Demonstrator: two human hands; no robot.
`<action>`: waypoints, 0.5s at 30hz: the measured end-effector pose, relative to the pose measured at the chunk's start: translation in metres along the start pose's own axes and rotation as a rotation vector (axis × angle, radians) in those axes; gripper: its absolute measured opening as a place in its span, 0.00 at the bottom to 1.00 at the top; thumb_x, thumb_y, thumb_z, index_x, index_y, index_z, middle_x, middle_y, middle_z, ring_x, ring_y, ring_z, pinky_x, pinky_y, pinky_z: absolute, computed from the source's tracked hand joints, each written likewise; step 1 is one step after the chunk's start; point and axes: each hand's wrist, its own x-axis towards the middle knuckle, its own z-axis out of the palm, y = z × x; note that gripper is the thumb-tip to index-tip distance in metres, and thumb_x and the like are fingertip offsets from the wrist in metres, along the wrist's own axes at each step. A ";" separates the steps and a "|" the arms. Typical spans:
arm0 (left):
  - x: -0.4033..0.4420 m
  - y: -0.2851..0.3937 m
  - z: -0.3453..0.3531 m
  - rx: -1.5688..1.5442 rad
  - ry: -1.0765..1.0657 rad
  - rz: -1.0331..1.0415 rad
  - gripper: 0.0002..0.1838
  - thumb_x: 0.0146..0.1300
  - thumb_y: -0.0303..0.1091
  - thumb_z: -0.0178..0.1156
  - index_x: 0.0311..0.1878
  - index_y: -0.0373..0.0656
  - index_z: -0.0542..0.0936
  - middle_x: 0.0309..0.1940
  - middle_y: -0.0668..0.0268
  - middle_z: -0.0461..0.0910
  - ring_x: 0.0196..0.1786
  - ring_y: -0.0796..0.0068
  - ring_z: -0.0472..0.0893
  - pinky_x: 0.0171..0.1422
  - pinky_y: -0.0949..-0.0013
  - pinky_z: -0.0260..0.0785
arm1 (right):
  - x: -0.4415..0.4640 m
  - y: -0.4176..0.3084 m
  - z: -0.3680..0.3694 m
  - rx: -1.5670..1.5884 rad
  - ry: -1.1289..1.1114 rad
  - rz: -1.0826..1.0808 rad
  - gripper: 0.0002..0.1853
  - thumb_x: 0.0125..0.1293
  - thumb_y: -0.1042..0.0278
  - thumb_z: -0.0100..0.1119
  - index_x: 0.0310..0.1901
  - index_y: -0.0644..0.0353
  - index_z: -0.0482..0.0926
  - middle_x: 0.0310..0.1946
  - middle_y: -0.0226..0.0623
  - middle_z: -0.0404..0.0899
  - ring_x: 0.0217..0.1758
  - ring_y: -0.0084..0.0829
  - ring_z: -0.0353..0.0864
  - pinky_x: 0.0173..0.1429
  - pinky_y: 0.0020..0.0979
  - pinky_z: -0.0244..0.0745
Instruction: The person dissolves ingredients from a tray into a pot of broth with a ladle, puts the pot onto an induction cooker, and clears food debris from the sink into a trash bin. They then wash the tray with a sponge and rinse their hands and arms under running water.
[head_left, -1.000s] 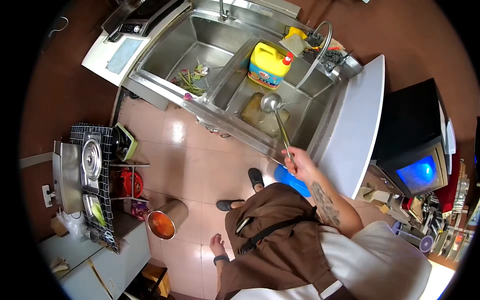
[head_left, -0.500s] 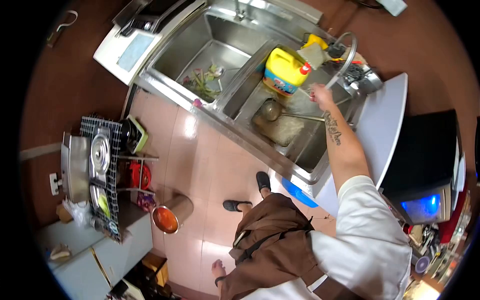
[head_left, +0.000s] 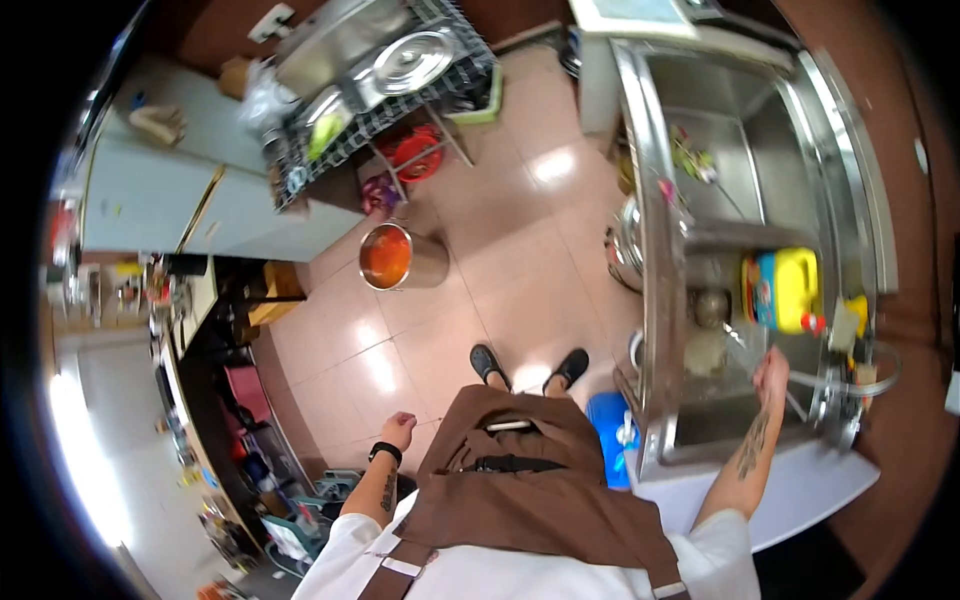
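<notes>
My right hand [head_left: 770, 378] is closed around the end of a pale hose [head_left: 868, 388] above the right basin of the steel sink [head_left: 655, 350]. Water appears to run from it into the basin. Just beyond the hand stands a yellow detergent jug [head_left: 797, 288] with a red cap and blue label. A ladle [head_left: 711, 307] lies in the basin, its bowl in cloudy water. My left hand [head_left: 398, 430] hangs over the floor at my side, fingers loosely bent, and holds nothing I can see.
Vegetable scraps [head_left: 692, 160] lie in the other basin. A tall steel pot [head_left: 422, 262] with red-orange contents stands on the tiled floor. A blue container [head_left: 608, 435] sits near my feet, below the sink. A rack with a steel lid [head_left: 413, 62] is at the far left.
My view and body have turned left, so the sink now lies on the right and the pot nearer the middle. My right hand stays on the hose; more of my left arm shows.
</notes>
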 end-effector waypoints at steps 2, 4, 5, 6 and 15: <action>-0.002 -0.010 0.001 -0.022 0.014 -0.045 0.13 0.62 0.37 0.63 0.43 0.38 0.85 0.38 0.55 0.87 0.43 0.62 0.86 0.50 0.64 0.77 | -0.069 -0.040 0.050 -0.115 0.026 -0.053 0.16 0.74 0.56 0.51 0.27 0.48 0.65 0.17 0.21 0.58 0.12 0.19 0.54 0.15 0.25 0.51; -0.009 -0.018 0.001 -0.066 0.022 -0.092 0.13 0.62 0.37 0.63 0.43 0.39 0.85 0.37 0.55 0.87 0.42 0.62 0.86 0.50 0.63 0.77 | -0.130 -0.079 0.094 0.058 -0.056 -0.138 0.16 0.73 0.59 0.51 0.26 0.48 0.64 0.19 0.22 0.58 0.15 0.16 0.54 0.19 0.22 0.53; -0.012 -0.027 0.005 -0.095 0.041 -0.096 0.13 0.62 0.37 0.63 0.43 0.39 0.85 0.36 0.56 0.87 0.41 0.63 0.86 0.50 0.62 0.77 | -0.117 -0.068 0.078 0.217 -0.290 -0.125 0.12 0.72 0.60 0.52 0.30 0.52 0.69 0.23 0.27 0.67 0.19 0.22 0.64 0.25 0.25 0.62; -0.015 -0.031 0.008 -0.108 0.030 -0.136 0.13 0.61 0.38 0.63 0.42 0.39 0.85 0.37 0.56 0.87 0.42 0.63 0.85 0.50 0.63 0.76 | -0.099 -0.058 0.071 0.376 -0.517 -0.115 0.10 0.70 0.61 0.53 0.33 0.56 0.74 0.27 0.32 0.75 0.24 0.28 0.74 0.30 0.29 0.70; 0.056 -0.084 -0.031 -0.253 0.013 -0.230 0.13 0.61 0.40 0.63 0.42 0.41 0.86 0.35 0.57 0.86 0.41 0.62 0.85 0.48 0.63 0.75 | -0.175 -0.140 0.357 -1.770 0.072 -0.459 0.31 0.57 0.56 0.64 0.61 0.62 0.75 0.54 0.62 0.77 0.63 0.58 0.73 0.67 0.44 0.69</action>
